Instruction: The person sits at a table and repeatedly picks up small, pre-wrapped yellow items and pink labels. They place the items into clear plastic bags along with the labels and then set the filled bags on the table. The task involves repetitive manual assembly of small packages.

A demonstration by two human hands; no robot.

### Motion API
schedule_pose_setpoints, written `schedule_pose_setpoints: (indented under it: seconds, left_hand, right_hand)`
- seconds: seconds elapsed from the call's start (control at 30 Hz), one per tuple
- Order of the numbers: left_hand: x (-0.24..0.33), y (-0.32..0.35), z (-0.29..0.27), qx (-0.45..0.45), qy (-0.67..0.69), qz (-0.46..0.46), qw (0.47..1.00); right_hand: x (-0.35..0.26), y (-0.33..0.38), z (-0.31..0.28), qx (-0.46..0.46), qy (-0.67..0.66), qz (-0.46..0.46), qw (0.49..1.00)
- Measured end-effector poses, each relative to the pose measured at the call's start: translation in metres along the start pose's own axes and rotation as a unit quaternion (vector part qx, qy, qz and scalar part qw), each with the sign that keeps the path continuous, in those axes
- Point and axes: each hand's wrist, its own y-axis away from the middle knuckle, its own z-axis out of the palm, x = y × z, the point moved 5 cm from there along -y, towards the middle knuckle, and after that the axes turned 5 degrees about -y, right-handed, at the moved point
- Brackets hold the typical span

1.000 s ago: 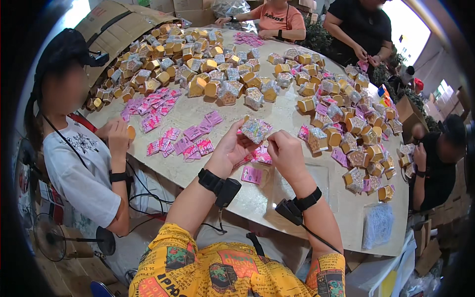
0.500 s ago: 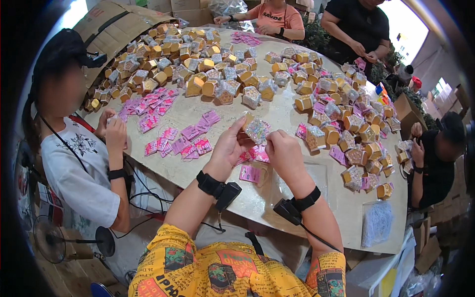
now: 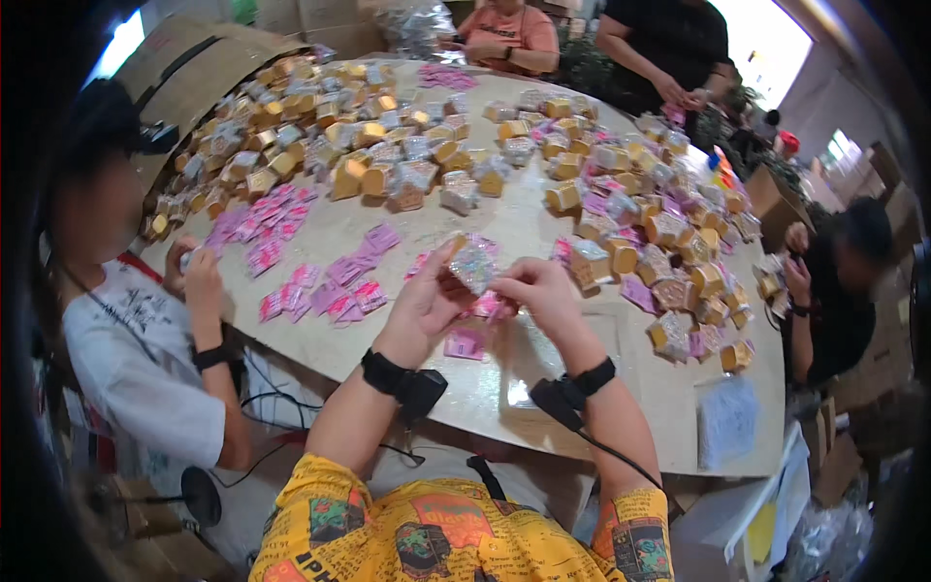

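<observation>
In my left hand [image 3: 424, 308] is a small gold box with a glittery, clear-wrapped face [image 3: 473, 264], raised above the table with that face turned toward me. The left fingers and thumb grip its gold side. My right hand [image 3: 543, 294] has its thumb and fingertips pinched together at the box's lower right corner. Whatever lies between those fingertips is too small to make out. Just beneath the hands, pink cards [image 3: 465, 344] rest on the table, partly covered by my fingers.
Many similar gold boxes [image 3: 411, 184] are heaped on the table [image 3: 407, 223] at the far left, with more [image 3: 706, 281] at the right. Loose pink cards [image 3: 341, 299] lie left of my hands. A clear bag of pale strands [image 3: 729, 422] sits near the right edge. Several people work around the table.
The whole view has shifted left. My right fingertips have come closer to the box's lower corner, and its glittery face is turned more toward me. My left hand keeps its grip.
</observation>
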Motion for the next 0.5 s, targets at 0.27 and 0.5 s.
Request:
schedule_pose_setpoints:
  seconds: [0.27, 0.5]
  left_hand:
    - [-0.007, 0.009, 0.001, -0.003, -0.125, -0.038, 0.991]
    - [0.003, 0.040, 0.025, -0.059, -0.701, 0.118, 0.700]
  right_hand:
    - [0.024, 0.003, -0.018, 0.036, -0.170, 0.107, 0.979]
    - [-0.049, 0.009, -0.155, 0.302, -0.199, -0.158, 0.919]
